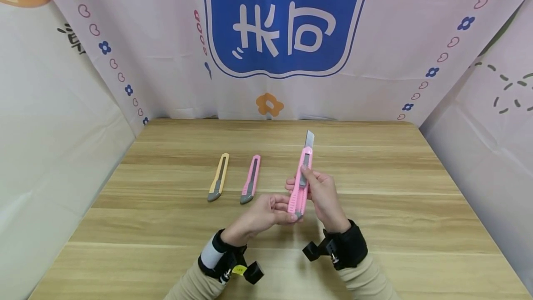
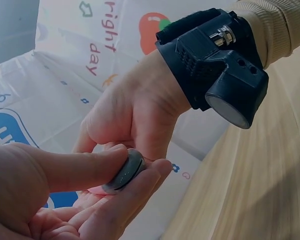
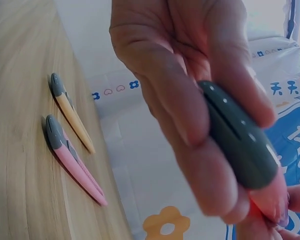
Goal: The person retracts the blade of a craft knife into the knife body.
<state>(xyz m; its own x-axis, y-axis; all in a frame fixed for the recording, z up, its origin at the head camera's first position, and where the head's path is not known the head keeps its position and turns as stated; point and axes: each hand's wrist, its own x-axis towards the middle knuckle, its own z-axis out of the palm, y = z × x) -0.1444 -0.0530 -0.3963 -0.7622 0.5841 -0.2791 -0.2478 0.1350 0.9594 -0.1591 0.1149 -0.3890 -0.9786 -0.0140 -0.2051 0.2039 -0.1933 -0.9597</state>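
Note:
A pink box cutter [image 1: 298,198] with a grey end cap [image 2: 127,172] is held over the table, its metal blade [image 1: 310,139] sticking out and pointing toward the back wall. My left hand [image 1: 266,213] pinches the cutter by its grey end between thumb and fingers. Higher up the body, my right hand [image 1: 325,193] grips it with the thumb on the grey slider [image 1: 303,177]. To the left lie a second pink box cutter [image 1: 251,179] and a yellow box cutter [image 1: 218,178], side by side, with no blade showing on either.
The wooden table [image 1: 395,165] runs back to a printed cloth [image 1: 175,82] hanging along its far edge. More pale cloth stands at the left and right sides. Black camera straps [image 1: 351,249] wrap both wrists.

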